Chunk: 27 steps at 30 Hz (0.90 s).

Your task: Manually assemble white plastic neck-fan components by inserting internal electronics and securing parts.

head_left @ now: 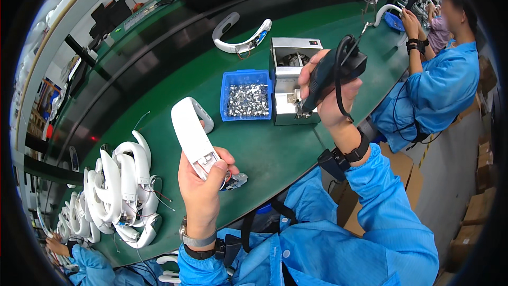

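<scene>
In my left hand [203,201] is a white curved housing [186,127], held up above the green bench with the thumb beside an open recess at its lower end. Red and dark wires and a small grey part [236,181] hang by the fingers. My right hand [341,103] is wrapped round a black corded power screwdriver [330,77], tied to a cable from above. Its lower end is at a metal box [288,82], which looks like a screw feeder; whether the tip touches it I cannot tell. Beside the box sits a blue tray [224,87] of small metal parts [247,100].
Many white curved housings [114,190] with loose wires are heaped at the left. Another U-shaped housing [218,37] lies farther back. A co-worker [434,90] in blue sits at the right; another person's hand [55,244] shows lower left. A dark belt [159,37] runs behind.
</scene>
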### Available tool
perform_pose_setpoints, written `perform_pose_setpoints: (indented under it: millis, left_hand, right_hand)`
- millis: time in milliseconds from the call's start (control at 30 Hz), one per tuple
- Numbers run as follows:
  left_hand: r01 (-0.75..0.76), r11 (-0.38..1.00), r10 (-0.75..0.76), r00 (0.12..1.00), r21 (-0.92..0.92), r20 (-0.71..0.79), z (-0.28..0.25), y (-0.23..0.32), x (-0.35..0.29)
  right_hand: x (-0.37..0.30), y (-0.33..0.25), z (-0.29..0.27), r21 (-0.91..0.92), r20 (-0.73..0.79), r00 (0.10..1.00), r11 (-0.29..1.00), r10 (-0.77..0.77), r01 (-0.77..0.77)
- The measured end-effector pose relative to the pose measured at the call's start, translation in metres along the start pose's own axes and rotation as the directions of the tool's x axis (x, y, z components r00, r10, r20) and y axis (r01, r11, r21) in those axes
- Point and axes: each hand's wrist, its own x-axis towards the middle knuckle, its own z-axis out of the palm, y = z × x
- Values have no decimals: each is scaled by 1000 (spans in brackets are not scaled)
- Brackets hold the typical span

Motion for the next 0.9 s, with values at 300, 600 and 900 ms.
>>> perform_pose_setpoints:
  millis: [300,600,900]
  left_hand:
    - [-39,998,41,998,-50,44,-3,-5,-1]
    - [-53,997,57,996,-48,70,-5,-6,2]
    - [-59,997,63,995,-55,74,-5,-7,2]
  right_hand:
    - [3,-14,3,-32,21,999,999,34,-34]
    - [3,-7,2,-40,31,999,999,-19,20]
    - [14,-2,3,-52,52,996,996,70,-67]
